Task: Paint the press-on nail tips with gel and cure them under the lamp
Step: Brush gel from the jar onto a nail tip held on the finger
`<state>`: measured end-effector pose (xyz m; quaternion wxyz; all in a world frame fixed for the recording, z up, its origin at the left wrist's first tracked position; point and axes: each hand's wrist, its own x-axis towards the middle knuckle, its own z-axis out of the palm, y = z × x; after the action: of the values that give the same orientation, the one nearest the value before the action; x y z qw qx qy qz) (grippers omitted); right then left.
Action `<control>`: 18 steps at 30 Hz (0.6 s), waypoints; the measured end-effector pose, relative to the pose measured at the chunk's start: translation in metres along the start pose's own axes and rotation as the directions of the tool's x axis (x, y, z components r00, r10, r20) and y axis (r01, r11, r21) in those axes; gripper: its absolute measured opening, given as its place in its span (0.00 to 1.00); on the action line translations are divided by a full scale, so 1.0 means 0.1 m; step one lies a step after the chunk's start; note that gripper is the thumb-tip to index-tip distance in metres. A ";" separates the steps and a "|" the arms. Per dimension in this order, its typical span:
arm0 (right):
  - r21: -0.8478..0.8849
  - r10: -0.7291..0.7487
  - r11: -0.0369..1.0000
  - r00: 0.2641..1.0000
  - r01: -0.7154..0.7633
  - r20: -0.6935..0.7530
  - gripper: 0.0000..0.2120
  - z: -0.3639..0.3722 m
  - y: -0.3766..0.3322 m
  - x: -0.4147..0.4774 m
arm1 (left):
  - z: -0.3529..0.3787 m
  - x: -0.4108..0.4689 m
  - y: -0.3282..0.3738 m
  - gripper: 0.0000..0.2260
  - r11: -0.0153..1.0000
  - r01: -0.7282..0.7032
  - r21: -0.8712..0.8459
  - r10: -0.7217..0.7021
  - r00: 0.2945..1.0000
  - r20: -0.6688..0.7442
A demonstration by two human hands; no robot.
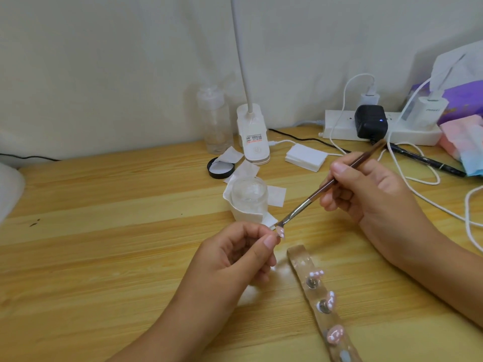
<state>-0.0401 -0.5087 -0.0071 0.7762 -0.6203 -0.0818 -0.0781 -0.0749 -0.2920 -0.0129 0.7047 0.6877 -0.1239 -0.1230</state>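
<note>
I note at frame centre: left hand [235, 254] pinches a pink nail tip [280, 232], right hand [366, 189] grips a brown-handled brush [311, 199], bristles touching that tip, just above the clear holder strip [296, 253] at lower right.

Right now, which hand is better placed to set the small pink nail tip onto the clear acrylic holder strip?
Left. The left hand holds the small pink nail tip close to the bare end of the clear acrylic holder strip; the right hand grips the brown-handled brush.
</note>
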 end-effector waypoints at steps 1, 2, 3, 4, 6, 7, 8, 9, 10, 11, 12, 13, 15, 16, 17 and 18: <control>0.002 0.004 1.000 0.999 -0.004 -0.032 0.08 0.00 0.00 0.01 | 0.00 0.00 0.00 0.05 1.000 -0.011 -0.006 0.011 1.000 0.004; 0.012 0.002 1.000 0.998 -0.002 -0.063 0.09 -0.02 0.01 0.02 | 0.00 0.00 0.01 0.06 1.000 -0.030 -0.008 0.030 1.000 0.006; 0.029 0.002 1.000 0.996 0.000 -0.086 0.08 -0.03 0.01 0.03 | 0.01 0.00 0.01 0.07 0.999 -0.053 -0.003 0.053 0.999 0.003; 0.048 -0.001 0.999 0.996 0.005 -0.089 0.06 -0.05 0.01 0.04 | 0.01 -0.01 0.02 0.07 0.997 -0.074 0.004 0.074 0.997 -0.003; 0.095 0.010 0.995 0.997 -0.003 -0.079 0.05 -0.05 0.00 0.05 | 0.01 -0.01 0.04 0.07 0.997 -0.082 0.010 0.082 0.996 -0.016; 0.116 0.026 0.993 0.997 -0.017 -0.077 0.07 -0.05 -0.01 0.05 | 0.00 -0.01 0.04 0.08 0.998 -0.070 0.005 0.070 0.997 -0.023; 0.140 0.041 0.990 0.996 -0.029 -0.077 0.08 -0.05 0.00 0.06 | 0.00 0.00 0.04 0.08 0.999 -0.054 -0.003 0.054 0.998 -0.027; 0.166 0.056 0.985 0.995 -0.042 -0.082 0.08 -0.05 -0.01 0.07 | -0.01 0.00 0.03 0.07 0.999 -0.040 -0.015 0.040 0.999 -0.030; 0.190 0.062 0.981 0.995 -0.045 -0.083 0.09 -0.05 0.00 0.08 | -0.01 0.00 0.03 0.07 0.999 -0.030 -0.030 0.029 0.999 -0.031; 0.210 0.070 0.976 0.994 -0.050 -0.085 0.09 -0.05 -0.01 0.09 | -0.01 0.00 0.03 0.05 0.999 -0.022 -0.043 0.020 0.999 -0.029; 0.223 0.072 0.973 0.994 -0.052 -0.085 0.10 -0.05 -0.01 0.09 | 0.00 0.00 0.03 0.04 0.999 -0.014 -0.046 0.012 1.000 -0.029; 0.234 0.074 0.971 0.994 -0.053 -0.082 0.10 -0.05 -0.02 0.09 | 0.01 0.00 0.02 0.04 0.999 -0.009 -0.045 0.008 1.000 -0.030; 0.237 0.069 0.970 0.996 -0.054 -0.054 0.09 -0.04 -0.03 0.08 | 0.01 0.00 0.01 0.06 0.999 -0.007 -0.041 0.006 1.000 -0.031; 0.225 0.062 0.973 0.998 -0.053 -0.033 0.09 -0.04 -0.03 0.07 | 0.00 0.00 0.00 0.08 0.999 -0.012 -0.040 0.011 1.000 -0.029; 0.206 0.057 0.977 0.998 -0.053 -0.012 0.08 -0.03 -0.04 0.06 | 0.00 0.00 0.00 0.09 0.999 -0.020 -0.044 0.018 0.999 -0.026; 0.185 0.052 0.981 0.999 -0.052 0.008 0.08 -0.02 -0.04 0.05 | 0.00 0.00 0.00 0.09 0.998 -0.026 -0.050 0.025 0.999 -0.025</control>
<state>-0.0363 -0.5117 -0.0031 0.8321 -0.5476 -0.0738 -0.0490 -0.0746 -0.2923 -0.0128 0.7247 0.6696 -0.1210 -0.1086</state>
